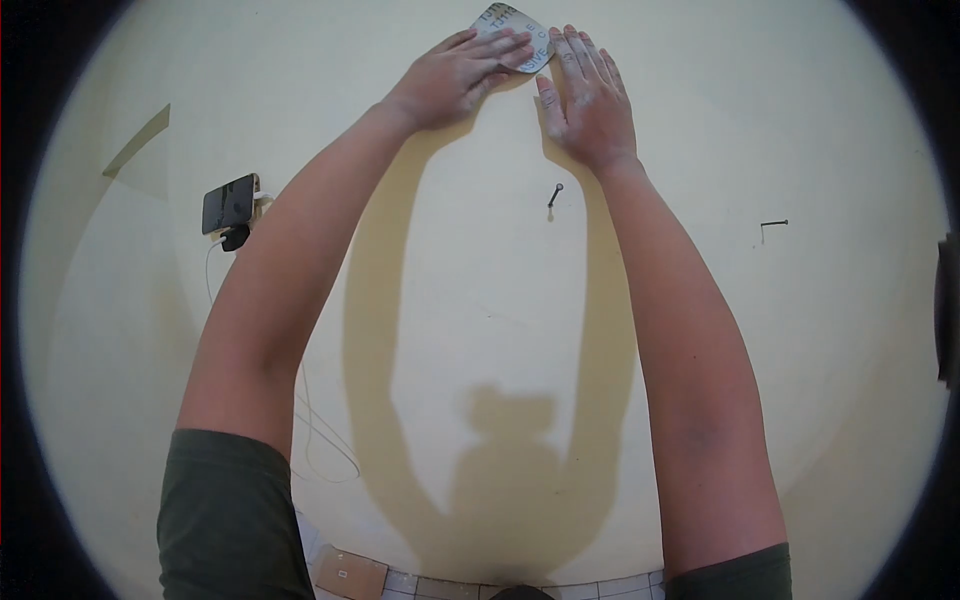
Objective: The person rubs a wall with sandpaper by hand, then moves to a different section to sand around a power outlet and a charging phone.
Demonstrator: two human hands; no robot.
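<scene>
Near the top middle, a sheet of sandpaper (pixel 507 17), its printed grey back facing me, lies against the pale wall (pixel 480 270). My left hand (pixel 462 78) rests on the sheet with its fingers stretched out over the lower left part. Just right of the sheet, my right hand (pixel 592 105) lies flat on the wall, fingers extended and thumb apart, whitish dust on its fingers. Its fingertips are close beside the sheet's right corner. Both arms reach up in front of me.
A nail (pixel 555 195) sticks out of the wall below my right hand, and another nail (pixel 775 223) is farther right. At left, a phone (pixel 229 204) sits by a plug with a white cable. A cardboard piece (pixel 350 574) lies at the bottom on tiles.
</scene>
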